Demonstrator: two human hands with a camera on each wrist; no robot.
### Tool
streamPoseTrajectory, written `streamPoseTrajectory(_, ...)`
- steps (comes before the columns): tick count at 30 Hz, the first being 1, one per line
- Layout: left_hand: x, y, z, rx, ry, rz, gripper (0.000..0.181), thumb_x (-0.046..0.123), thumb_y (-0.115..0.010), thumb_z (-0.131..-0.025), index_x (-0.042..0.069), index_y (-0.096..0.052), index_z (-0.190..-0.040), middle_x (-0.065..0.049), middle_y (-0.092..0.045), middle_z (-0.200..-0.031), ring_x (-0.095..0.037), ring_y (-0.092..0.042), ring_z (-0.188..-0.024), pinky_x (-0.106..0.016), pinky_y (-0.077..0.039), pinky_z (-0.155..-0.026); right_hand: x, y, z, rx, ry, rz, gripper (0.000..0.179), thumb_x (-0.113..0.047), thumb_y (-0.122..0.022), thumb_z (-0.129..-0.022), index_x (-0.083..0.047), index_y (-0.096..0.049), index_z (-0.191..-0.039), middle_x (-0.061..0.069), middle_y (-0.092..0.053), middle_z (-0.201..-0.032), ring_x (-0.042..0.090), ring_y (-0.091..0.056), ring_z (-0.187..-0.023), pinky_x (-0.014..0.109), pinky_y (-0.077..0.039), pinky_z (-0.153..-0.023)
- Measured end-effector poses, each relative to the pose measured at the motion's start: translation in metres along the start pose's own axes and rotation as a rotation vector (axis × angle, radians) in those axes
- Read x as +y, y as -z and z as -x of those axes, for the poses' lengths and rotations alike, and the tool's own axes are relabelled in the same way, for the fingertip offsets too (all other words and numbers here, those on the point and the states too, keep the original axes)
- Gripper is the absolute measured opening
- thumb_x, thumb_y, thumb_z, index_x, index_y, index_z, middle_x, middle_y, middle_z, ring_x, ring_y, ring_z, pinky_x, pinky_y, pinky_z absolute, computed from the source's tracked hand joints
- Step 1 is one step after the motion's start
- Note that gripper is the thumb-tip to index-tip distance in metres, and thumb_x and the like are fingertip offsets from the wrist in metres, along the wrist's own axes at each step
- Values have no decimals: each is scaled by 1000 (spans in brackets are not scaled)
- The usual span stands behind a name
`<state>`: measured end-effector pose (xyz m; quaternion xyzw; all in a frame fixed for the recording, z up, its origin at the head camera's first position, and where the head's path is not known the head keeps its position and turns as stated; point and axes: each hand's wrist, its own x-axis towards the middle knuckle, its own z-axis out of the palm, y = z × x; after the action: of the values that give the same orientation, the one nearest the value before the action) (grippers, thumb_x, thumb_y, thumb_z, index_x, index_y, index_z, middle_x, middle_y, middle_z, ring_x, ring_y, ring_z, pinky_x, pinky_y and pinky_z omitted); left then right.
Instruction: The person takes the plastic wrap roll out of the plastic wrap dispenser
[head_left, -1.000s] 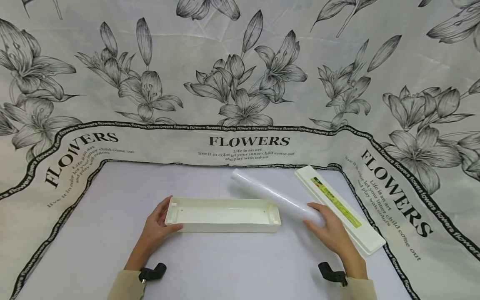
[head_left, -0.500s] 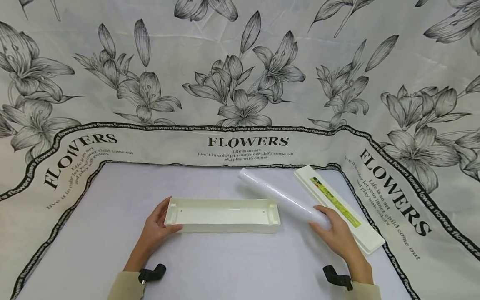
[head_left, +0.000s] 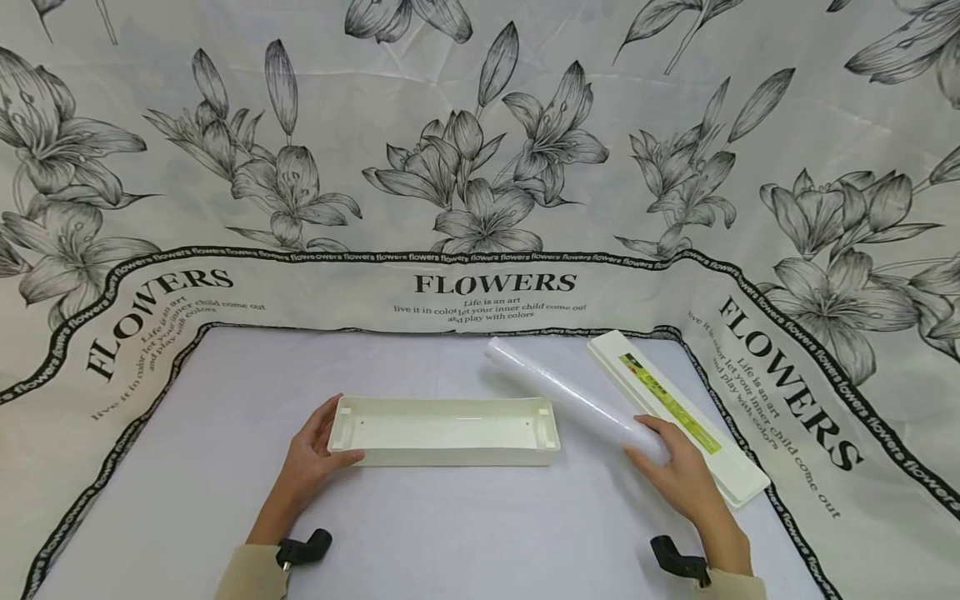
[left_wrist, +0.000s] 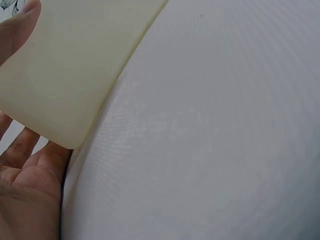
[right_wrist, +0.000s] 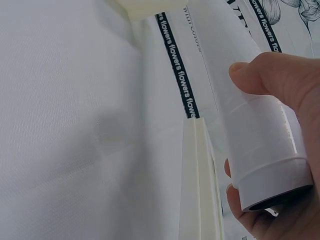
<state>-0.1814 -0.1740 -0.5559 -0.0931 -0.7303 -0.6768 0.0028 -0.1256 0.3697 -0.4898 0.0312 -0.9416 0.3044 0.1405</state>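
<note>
Over the white tabletop (head_left: pixel 450 537), toward the right edge, the film roll (head_left: pixel 562 392) could tip against the cream box (head_left: pixel 450 457) that the left hand (head_left: pixel 309 454) clasps, as the right hand (head_left: pixel 681 471) grips one end only.

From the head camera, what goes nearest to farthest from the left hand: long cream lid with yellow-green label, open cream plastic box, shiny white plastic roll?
1. Box, gripped by the left hand.
2. Roll, right of centre, in the right hand.
3. Lid, farther right.
</note>
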Motion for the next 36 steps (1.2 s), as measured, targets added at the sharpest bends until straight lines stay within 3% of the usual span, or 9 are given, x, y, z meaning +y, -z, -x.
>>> streamPoseTrajectory(6,-1,0,0,-5,-9,2,101,-1,-85,-80,9,-27,-162,-21,-34,-164,-7,-42,-142,-8,-42,-105,0,1,2,2,-9,-1,55,-24,-79,-92,-5,-57,-138,24,-61,-136,41,-60,-119,57,-51,-90)
streamPoseTrajectory(11,-2,0,0,-7,-13,9,101,-2,-85,-80,8,-27,-162,-22,-34,-163,-3,-43,-140,-8,-43,-105,3,3,5,15,-16,16,54,-26,-79,-92,-6,-58,-138,23,-61,-137,41,-59,-121,49,-49,-90)
streamPoseTrajectory(15,-2,0,0,-7,-15,11,101,-2,-85,-80,8,-27,-162,-21,-34,-163,0,-43,-139,-8,-43,-105,4,5,6,23,-27,15,54,-25,-79,-92,-6,-58,-138,23,-61,-137,43,-58,-121,52,-49,-90)
streamPoseTrajectory(17,-3,0,0,-6,-14,9,100,-2,-85,-80,8,-28,-162,-21,-34,-163,-4,-43,-141,-8,-43,-105,4,6,6,22,-33,8,55,-25,-79,-92,-6,-57,-138,24,-60,-137,44,-58,-121,57,-49,-91)
streamPoseTrajectory(24,-3,0,0,-6,-15,-3,101,-1,-85,-80,7,-27,-162,-21,-33,-164,-40,-31,-151,-7,-41,-105,10,6,7,42,-31,15,55,-24,-80,-91,-5,-57,-138,25,-61,-135,42,-61,-114,58,-51,-85)
streamPoseTrajectory(32,-1,-1,-1,6,-7,-8,101,-1,-86,-79,7,-28,-161,-21,-34,-164,-42,-31,-151,-6,-40,-105,11,8,9,44,-45,23,56,-24,-79,-91,-4,-57,-138,27,-60,-135,44,-60,-113,61,-52,-85)
streamPoseTrajectory(36,-1,-1,0,10,4,-11,101,-1,-86,-79,7,-28,-161,-20,-34,-164,-40,-32,-151,-6,-40,-105,12,8,10,51,-51,28,55,-22,-79,-91,-2,-57,-138,26,-61,-135,43,-60,-115,56,-50,-86)
